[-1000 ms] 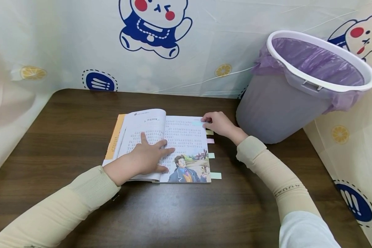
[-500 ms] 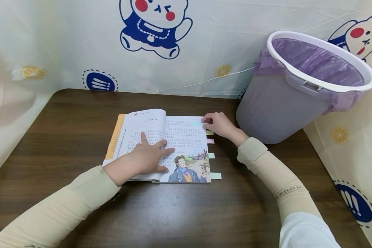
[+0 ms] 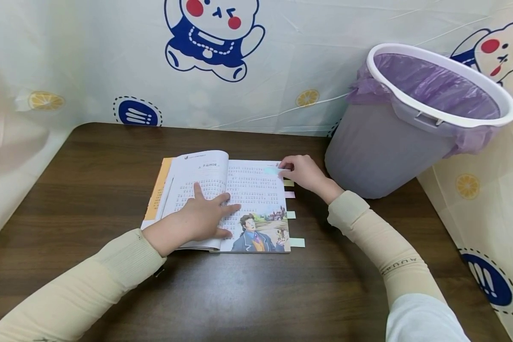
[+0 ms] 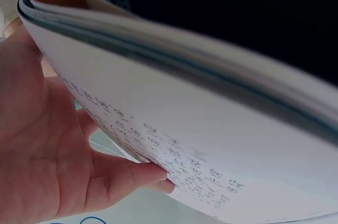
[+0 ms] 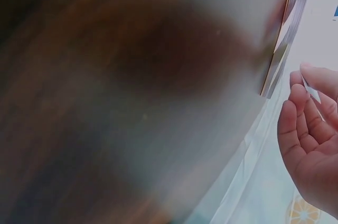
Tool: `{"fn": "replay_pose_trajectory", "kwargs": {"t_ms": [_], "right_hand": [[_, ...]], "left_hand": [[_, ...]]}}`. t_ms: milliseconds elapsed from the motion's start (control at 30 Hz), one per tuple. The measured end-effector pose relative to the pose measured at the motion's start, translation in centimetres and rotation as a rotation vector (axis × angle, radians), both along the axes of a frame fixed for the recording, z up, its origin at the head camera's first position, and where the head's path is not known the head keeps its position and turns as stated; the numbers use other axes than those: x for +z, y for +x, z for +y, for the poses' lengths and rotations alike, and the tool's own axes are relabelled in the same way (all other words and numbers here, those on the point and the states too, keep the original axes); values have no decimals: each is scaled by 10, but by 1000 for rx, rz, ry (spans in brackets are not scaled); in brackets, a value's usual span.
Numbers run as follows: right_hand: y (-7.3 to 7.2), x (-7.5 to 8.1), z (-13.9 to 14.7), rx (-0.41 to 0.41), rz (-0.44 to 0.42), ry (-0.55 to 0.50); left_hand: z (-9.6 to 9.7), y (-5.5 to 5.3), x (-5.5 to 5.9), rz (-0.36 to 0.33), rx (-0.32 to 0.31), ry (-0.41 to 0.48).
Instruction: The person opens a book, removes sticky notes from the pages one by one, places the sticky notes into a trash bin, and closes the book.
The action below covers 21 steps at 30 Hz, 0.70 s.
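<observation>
An open book (image 3: 256, 187) with printed text and a picture of a person in a blue coat lies on the table. Spread fingers of my left hand (image 3: 203, 218) rest across its left page and the centre fold. At the top right edge, my right hand (image 3: 305, 173) pinches the outer end of a light blue sticky tab (image 3: 271, 170), whose inner part lies over the page. Its pale end (image 5: 313, 94) shows between thumb and fingers in the right wrist view. Below it, a yellow tab (image 3: 289, 183), a pink tab (image 3: 289, 194) and pale green tabs (image 3: 297, 242) stick out from the book's edge.
A grey bin (image 3: 380, 142) with a white rim and purple liner stands at the back right, close to my right hand. A printed curtain (image 3: 308, 42) hangs behind and beside the brown wooden table (image 3: 248, 294).
</observation>
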State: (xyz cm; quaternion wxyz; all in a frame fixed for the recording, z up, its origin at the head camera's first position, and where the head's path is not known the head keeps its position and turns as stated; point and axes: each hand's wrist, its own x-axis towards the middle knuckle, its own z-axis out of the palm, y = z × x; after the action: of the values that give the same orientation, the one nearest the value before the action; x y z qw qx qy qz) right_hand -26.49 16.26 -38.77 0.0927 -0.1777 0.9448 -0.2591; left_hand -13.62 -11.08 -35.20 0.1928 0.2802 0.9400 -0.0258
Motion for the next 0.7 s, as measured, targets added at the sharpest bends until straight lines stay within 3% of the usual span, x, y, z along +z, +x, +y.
{"fn": "replay_pose_trajectory", "kwargs": {"t_ms": [700], "right_hand": [[4, -1, 7, -39, 17, -33]], "left_hand": [[0, -1, -1, -2, 0, -10]]}}
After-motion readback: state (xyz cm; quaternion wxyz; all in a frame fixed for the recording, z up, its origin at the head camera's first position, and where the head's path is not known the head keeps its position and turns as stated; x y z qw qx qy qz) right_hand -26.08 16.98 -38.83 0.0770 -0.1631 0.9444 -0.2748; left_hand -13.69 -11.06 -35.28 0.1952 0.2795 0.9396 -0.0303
